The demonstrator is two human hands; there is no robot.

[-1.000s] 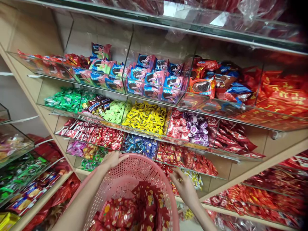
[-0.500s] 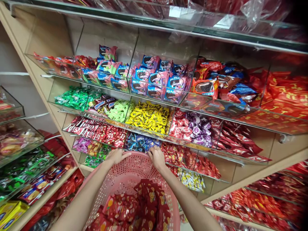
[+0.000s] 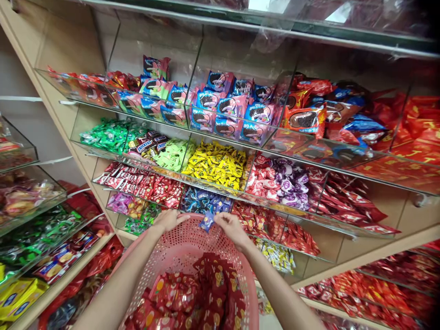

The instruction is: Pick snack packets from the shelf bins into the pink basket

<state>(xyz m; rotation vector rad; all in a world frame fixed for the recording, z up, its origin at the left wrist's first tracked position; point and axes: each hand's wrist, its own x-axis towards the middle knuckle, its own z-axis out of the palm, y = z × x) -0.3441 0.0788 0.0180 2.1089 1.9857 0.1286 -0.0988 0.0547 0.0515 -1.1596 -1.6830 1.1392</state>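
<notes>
Bare right hand (image 3: 232,228) has its thumb and fingertips drawn together on one edge of a small, shiny blue-purple wrapped packet (image 3: 206,222). That packet hangs at the far rim of a deep, round pink plastic basket (image 3: 184,238) with a perforated wall; whether packet and rim touch, I cannot tell. At the packet's 9 o'clock, the left hand (image 3: 168,220) curls its fingers over the same rim, gripping it. Toward 6 o'clock, the basket holds a heap of dark red wrapped packets (image 3: 213,293) printed with orange rounds.

Just beyond the rim at 12 o'clock sit dark blue wrapped sweets (image 3: 197,200), with red, orange-printed packets (image 3: 252,215) at 3 o'clock. Higher at 12 o'clock, clear-fronted compartments (image 3: 192,179) hold a pile of bright yellow packets (image 3: 216,165). Pale green packets (image 3: 172,153) lie at 11 o'clock beside dark brown Snickers bars (image 3: 147,144), and glossy green sweets (image 3: 103,135) at 10 o'clock. At 2 o'clock, red-and-white sweets (image 3: 263,178) adjoin purple-and-white ones (image 3: 290,183). Between 12 and 1 o'clock, the shelf above bears blue-and-pink biscuit packs (image 3: 230,107). Yellow-and-white packets (image 3: 278,256) lie low at 4 o'clock.
</notes>
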